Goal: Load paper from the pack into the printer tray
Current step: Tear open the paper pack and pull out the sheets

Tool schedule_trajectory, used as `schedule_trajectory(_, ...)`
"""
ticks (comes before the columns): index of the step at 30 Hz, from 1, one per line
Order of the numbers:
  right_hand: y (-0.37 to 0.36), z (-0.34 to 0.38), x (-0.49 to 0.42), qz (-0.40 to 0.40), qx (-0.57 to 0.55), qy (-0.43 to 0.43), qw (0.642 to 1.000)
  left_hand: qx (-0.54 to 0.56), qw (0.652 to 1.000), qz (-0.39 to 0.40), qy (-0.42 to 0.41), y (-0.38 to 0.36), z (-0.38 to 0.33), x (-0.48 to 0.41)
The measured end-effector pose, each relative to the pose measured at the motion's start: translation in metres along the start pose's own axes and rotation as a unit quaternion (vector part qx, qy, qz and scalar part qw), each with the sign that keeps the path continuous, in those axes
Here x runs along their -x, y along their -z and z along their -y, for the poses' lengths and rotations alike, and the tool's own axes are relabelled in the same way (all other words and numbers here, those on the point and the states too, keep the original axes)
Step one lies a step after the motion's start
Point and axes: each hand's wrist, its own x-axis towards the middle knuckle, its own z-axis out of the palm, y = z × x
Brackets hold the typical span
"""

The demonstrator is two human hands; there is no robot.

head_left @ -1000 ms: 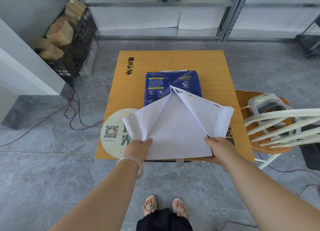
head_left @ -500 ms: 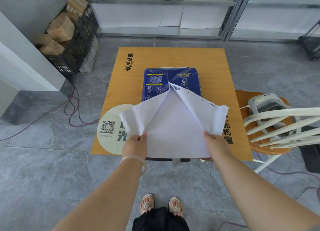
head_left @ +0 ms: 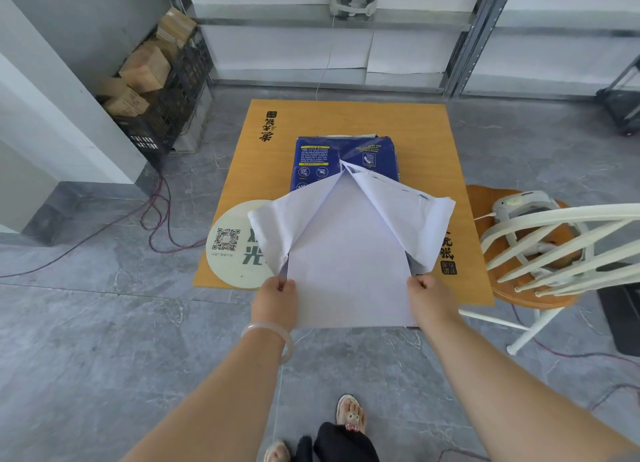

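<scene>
From the head view, the blue paper pack (head_left: 346,160) is seen lying on the orange table (head_left: 349,122), its wrapper torn open into two white flaps. The left flap is pinched by the left hand (head_left: 275,300), the right flap by the right hand (head_left: 431,300), exposing the paper (head_left: 349,264).

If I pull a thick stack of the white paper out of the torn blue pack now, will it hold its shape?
Probably floppy: the white paper stack overhangs the orange table edge, so it may sag if unsupported. Sheets likely slide and fan apart. The torn blue wrapper flaps, pinched by the left hand and right hand, look limp.
</scene>
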Motion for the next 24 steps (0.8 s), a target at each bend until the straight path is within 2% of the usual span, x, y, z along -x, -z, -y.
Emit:
schedule_trajectory(4,-0.002,-0.012,0.020,0.006,-0.025,-0.020,0.999,0.015,1.000,0.004,0.003,0.005,0.010,0.014)
schedule_trajectory(9,-0.010,-0.038,0.069,-0.048,-0.034,0.011,0.998,0.010,0.998,-0.010,-0.061,0.020,0.040,0.047)
schedule_trajectory(16,-0.013,-0.073,0.164,-0.098,-0.069,0.048,0.992,0.013,0.995,-0.005,-0.100,0.061,0.081,0.116)
schedule_trajectory(20,-0.003,-0.070,0.210,-0.122,-0.084,0.078,0.986,0.034,0.990,-0.011,-0.133,0.087,0.085,0.151)
schedule_trajectory(24,0.015,-0.040,0.244,-0.135,-0.104,0.133,0.976,0.065,0.982,-0.030,-0.176,0.123,0.060,0.178)
